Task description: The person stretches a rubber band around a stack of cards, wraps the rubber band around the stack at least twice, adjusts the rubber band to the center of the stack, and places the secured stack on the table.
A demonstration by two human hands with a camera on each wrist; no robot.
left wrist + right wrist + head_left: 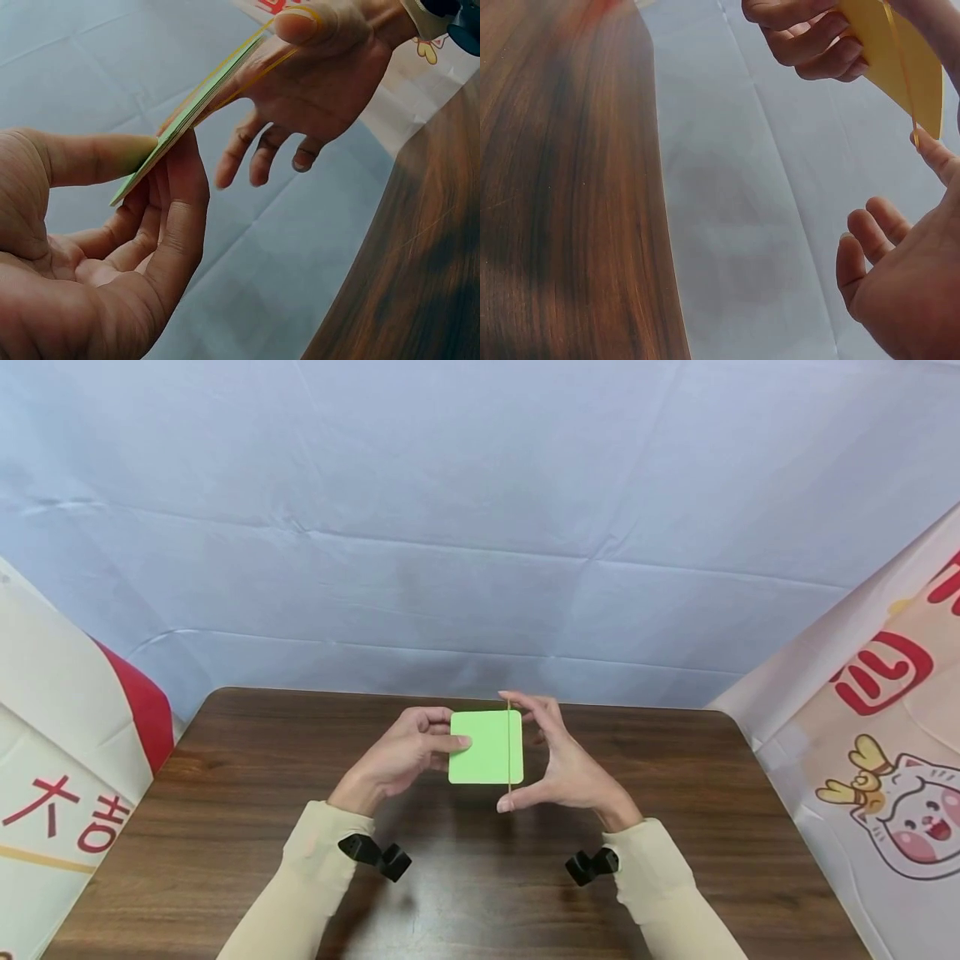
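My left hand pinches a thin stack of square cards by its left edge, thumb on the bright green front and fingers behind. The stack has rounded corners; its layered edge shows in the left wrist view, and a yellow back in the right wrist view. A yellow rubber band is stretched between the thumb and index finger of my right hand, which are spread wide. Its two strands pass on either side of the stack's right part. The other right fingers are loosely bent and hold nothing.
Both hands are raised over a dark brown wooden table. A pale cloth hangs behind its far edge. Printed banners stand at the left and right. A small black device is strapped to each wrist.
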